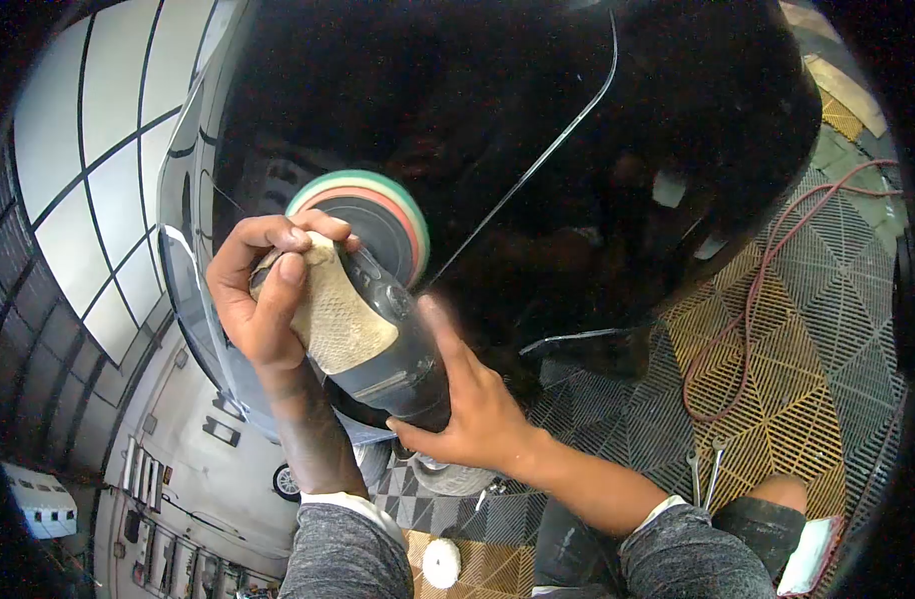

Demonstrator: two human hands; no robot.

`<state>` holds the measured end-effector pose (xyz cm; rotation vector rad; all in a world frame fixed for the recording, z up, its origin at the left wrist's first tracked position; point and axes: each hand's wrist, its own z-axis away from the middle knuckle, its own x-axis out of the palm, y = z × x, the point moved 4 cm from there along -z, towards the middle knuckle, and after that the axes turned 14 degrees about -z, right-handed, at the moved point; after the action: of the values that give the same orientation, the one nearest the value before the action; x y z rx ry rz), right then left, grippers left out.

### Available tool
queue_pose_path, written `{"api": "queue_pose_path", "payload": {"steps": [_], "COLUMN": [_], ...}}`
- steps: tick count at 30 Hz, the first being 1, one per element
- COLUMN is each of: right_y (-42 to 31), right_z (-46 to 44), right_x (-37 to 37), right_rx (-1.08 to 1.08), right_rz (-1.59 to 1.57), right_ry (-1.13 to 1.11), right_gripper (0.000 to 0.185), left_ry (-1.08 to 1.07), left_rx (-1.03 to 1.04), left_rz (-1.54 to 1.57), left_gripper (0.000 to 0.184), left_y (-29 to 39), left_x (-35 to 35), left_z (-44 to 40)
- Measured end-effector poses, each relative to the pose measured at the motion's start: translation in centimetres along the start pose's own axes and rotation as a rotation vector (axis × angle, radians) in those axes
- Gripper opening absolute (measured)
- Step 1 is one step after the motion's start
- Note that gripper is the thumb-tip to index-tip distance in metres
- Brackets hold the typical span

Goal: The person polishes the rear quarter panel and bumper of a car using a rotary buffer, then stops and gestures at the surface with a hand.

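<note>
Both my hands are on a black polisher point(402, 384) with a worn beige grip patch on its housing. My left hand point(256, 295) is closed around its head end, thumb and fingers over the beige patch. My right hand point(482, 409) wraps the rear of the body from the right side, thumb underneath. At the polisher's front is a round foam pad point(414, 215) in green, white and orange-red layers. The pad faces a glossy black car panel point(497, 110); whether it presses fully against it I cannot tell.
A red hose point(752, 309) curls over grey and yellow floor tiles point(767, 399) at the right. Two wrenches point(715, 469) lie near my knee. A white round pad point(441, 564) is on the floor below. Window-like reflections show on the car's left side.
</note>
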<state>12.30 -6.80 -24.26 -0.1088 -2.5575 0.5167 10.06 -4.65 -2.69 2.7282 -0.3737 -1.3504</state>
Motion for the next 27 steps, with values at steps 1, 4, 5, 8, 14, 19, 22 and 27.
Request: {"api": "queue_pose_path", "payload": {"steps": [1, 4, 5, 8, 14, 19, 22, 27], "right_y": [-0.1, -1.4, -1.7, -3.0, -1.7, 0.0, 1.2, 1.5], "right_z": [0.0, -0.7, -1.0, -2.0, -1.7, -0.7, 0.1, 0.4], "right_x": [-0.1, -1.8, -2.3, -3.7, -3.2, -1.4, 0.1, 0.6], "right_rx": [0.018, 0.023, 0.021, -0.093, -0.129, -0.166, -0.083, -0.055], "right_rz": [0.016, 0.013, 0.01, 0.046, 0.051, 0.023, 0.041, 0.012], "right_ry": [-0.005, 0.025, 0.024, 0.082, 0.09, 0.079, 0.004, -0.015], "right_gripper": [0.12, 0.12, 0.12, 0.119, 0.119, 0.119, 0.117, 0.117], "left_ry": [0.002, -0.051, -0.06, -0.076, -0.12, 0.051, 0.081, 0.107], "left_rx": [0.002, 0.027, 0.024, 0.01, 0.112, 0.058, 0.053, 0.053], "left_rz": [0.002, 0.015, -0.008, 0.004, -0.041, -0.006, 0.007, 0.02], "left_gripper": [0.02, 0.02, 0.021, 0.022, 0.02, 0.019, 0.018, 0.02], "left_y": [-0.2, -0.1, 0.3, 1.1, 0.4, 0.8, -0.3, -0.6], "left_x": [-0.1, 0.8, 1.4, 2.9, 2.5, 1.9, -0.1, -0.4], "left_z": [-0.1, -1.9, -2.8, -4.6, -4.1, -1.0, 1.4, 1.7]}}
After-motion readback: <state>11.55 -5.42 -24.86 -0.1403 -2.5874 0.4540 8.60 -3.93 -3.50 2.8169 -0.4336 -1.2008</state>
